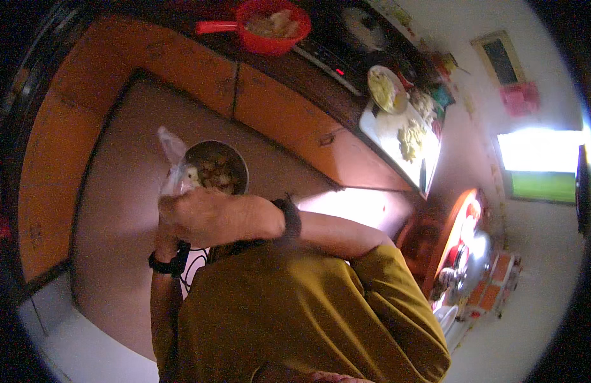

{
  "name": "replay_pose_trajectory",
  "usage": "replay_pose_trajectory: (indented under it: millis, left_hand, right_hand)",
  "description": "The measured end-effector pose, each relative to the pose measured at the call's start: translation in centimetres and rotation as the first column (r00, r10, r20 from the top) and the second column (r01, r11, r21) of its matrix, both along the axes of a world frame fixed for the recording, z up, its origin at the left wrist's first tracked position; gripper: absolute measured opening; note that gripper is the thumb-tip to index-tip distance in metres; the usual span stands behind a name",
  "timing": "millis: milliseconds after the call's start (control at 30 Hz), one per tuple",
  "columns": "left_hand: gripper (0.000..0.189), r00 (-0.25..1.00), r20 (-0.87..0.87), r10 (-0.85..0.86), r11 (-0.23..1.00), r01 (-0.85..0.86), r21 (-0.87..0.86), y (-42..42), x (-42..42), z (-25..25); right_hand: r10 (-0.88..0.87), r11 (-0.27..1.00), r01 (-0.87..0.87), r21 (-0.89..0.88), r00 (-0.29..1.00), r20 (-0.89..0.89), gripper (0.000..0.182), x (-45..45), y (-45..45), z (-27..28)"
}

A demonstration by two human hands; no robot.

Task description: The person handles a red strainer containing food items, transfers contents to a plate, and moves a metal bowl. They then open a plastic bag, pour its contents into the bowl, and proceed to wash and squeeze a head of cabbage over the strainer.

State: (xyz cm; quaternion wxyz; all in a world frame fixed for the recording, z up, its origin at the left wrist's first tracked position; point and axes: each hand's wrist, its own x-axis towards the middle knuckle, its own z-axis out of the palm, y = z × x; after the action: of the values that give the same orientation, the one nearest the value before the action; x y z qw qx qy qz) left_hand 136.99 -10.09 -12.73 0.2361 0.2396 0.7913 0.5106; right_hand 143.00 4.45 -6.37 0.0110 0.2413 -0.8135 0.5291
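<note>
A clear plastic bag (178,174) with something pale in its lower part stands up from my right hand (214,215), whose fingers are closed about its base. Beside the bag, just beyond my right wrist, a round metal pot (245,170) holds brown and pale chunks in a dark mix. My left hand (168,242) is under and behind the right one, so its fingers are mostly hidden. Black bands are on both wrists. What holds up the pot cannot be seen.
A red strainer (262,45) with pale food and a black cooktop (319,67) are on the dark counter. Near them, a plate of pale pieces (386,88) is beside a white cutting board (391,131) with chopped pieces and a knife (423,177). Orange cabinets (281,115) line the floor.
</note>
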Motion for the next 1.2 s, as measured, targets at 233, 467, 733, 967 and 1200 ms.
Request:
replay_pose_trajectory:
  millis: [233, 467, 733, 967, 1200]
  left_hand:
    - [0.045, 0.97, 0.159, 0.183, 0.949, -0.216, 0.228, -4.8, -1.6, -4.0]
    - [0.042, 0.904, -0.066, 0.422, 0.898, -0.406, 0.168, -9.3, -1.6, -5.7]
    - [0.06, 0.895, -0.072, 0.439, 0.875, -0.409, 0.259, -10.7, -2.5, -4.9]
    - [0.036, 0.823, -0.145, 0.549, 0.833, -0.524, 0.179, -13.1, -3.5, -2.5]
    - [0.037, 0.643, -0.288, 0.71, 0.692, -0.712, 0.117, -16.1, -6.6, -4.4]
  right_hand:
    - [0.113, 0.836, -0.222, 0.501, 0.964, 0.239, 0.034, 2.6, 0.3, 3.1]
    - [-0.295, 0.95, 0.283, 0.132, 0.952, 0.079, 0.027, 2.5, 1.1, 0.1]
    - [-0.287, 0.951, 0.252, 0.181, 0.937, 0.201, 0.029, -4.5, -2.3, -4.9]
    - [-0.209, 0.973, 0.178, 0.15, 0.95, 0.23, 0.022, -10.8, -3.8, -8.6]
    - [-0.092, 0.993, 0.113, -0.037, 0.928, 0.362, 0.028, -19.3, -3.0, -10.9]
